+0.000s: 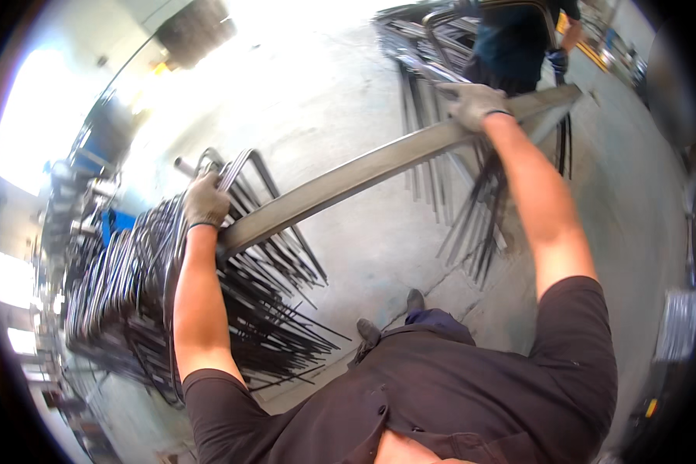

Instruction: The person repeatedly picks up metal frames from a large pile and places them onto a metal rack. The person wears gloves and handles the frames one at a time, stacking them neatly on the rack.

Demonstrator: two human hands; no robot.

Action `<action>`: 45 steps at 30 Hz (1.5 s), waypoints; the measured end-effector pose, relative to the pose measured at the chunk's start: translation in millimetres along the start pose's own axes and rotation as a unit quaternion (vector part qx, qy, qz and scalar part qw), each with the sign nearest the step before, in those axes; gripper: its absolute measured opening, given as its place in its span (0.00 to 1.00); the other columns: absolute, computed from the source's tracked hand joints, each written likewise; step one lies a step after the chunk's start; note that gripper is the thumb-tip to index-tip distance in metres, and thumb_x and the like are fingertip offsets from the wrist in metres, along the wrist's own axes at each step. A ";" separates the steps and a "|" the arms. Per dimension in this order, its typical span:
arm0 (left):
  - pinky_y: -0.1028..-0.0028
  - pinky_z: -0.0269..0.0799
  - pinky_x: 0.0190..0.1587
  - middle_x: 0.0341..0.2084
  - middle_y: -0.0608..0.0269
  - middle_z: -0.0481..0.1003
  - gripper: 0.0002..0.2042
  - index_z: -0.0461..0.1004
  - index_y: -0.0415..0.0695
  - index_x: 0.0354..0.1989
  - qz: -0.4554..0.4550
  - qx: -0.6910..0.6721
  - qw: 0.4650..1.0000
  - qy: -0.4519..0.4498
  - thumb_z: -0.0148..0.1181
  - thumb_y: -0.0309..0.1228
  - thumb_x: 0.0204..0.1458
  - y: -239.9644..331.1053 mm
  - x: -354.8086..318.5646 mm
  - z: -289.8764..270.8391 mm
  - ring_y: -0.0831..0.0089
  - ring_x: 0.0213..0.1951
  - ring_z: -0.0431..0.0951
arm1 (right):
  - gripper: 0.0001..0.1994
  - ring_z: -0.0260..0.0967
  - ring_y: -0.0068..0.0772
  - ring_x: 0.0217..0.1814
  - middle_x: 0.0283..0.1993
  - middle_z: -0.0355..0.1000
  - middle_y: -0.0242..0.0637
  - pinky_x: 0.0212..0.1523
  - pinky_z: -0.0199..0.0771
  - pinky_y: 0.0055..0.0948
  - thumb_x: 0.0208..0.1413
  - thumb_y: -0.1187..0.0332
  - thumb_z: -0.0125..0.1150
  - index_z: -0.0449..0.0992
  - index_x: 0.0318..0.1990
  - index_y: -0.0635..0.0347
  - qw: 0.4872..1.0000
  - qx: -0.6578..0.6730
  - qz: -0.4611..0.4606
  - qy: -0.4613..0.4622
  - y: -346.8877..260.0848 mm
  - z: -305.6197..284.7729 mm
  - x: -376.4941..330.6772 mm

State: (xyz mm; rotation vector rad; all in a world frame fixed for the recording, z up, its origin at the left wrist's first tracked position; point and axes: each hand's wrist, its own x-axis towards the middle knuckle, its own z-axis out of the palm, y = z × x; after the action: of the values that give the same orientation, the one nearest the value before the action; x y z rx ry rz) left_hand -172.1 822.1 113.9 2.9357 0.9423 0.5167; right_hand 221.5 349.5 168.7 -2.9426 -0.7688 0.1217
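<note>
My left hand (pixel 207 199), in a grey work glove, is closed around a bent metal tube (pixel 249 164) at the edge of a dense row of dark bent tubes (pixel 135 267). A long flat metal beam (pixel 356 176) slants from beside that hand up to the far right. My right hand (pixel 475 106), also gloved, reaches far forward and is closed over the beam's upper edge; its fingertips are partly blurred. Behind it hangs a second group of bent tubes (pixel 483 213), their ends pointing down towards the floor.
Another person (pixel 510 46) in dark clothes stands at the far right beside the second group of tubes, with a dark-gloved hand (pixel 557 60). My shoes (pixel 369 332) stand on the grey concrete floor (pixel 340 100). Something blue (pixel 116 224) shows behind the left row.
</note>
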 end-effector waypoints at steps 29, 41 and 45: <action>0.53 0.81 0.69 0.71 0.58 0.81 0.18 0.85 0.57 0.65 -0.147 0.013 0.989 0.028 0.60 0.31 0.70 -64.3 -221.3 -126.7 0.49 0.67 0.84 | 0.46 0.59 0.47 0.91 0.86 0.69 0.38 0.91 0.58 0.49 0.66 0.28 0.68 0.73 0.83 0.46 0.807 0.168 -0.565 -0.028 -507.9 82.3 -190.2; 0.60 0.81 0.68 0.65 0.59 0.85 0.28 0.84 0.62 0.72 -0.183 -0.072 0.980 -0.016 0.63 0.23 0.65 -56.2 -252.6 -142.7 0.55 0.66 0.85 | 0.30 0.73 0.43 0.80 0.73 0.81 0.38 0.82 0.73 0.44 0.65 0.48 0.69 0.83 0.71 0.49 0.834 0.137 -0.528 -0.081 -479.3 63.5 -173.3; 0.63 0.80 0.69 0.66 0.52 0.85 0.28 0.81 0.54 0.75 -0.205 -0.172 0.963 -0.014 0.69 0.24 0.64 -53.7 -244.3 -138.2 0.56 0.66 0.86 | 0.28 0.70 0.42 0.83 0.73 0.81 0.38 0.84 0.71 0.42 0.64 0.51 0.71 0.84 0.69 0.50 0.842 0.173 -0.509 -0.040 -434.5 59.6 -174.0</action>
State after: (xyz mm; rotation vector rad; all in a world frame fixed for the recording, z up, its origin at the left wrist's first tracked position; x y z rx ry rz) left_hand -432.5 715.4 163.7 2.3499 1.2649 0.5480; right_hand -145.8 645.6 168.5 -1.8677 -1.9363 0.2522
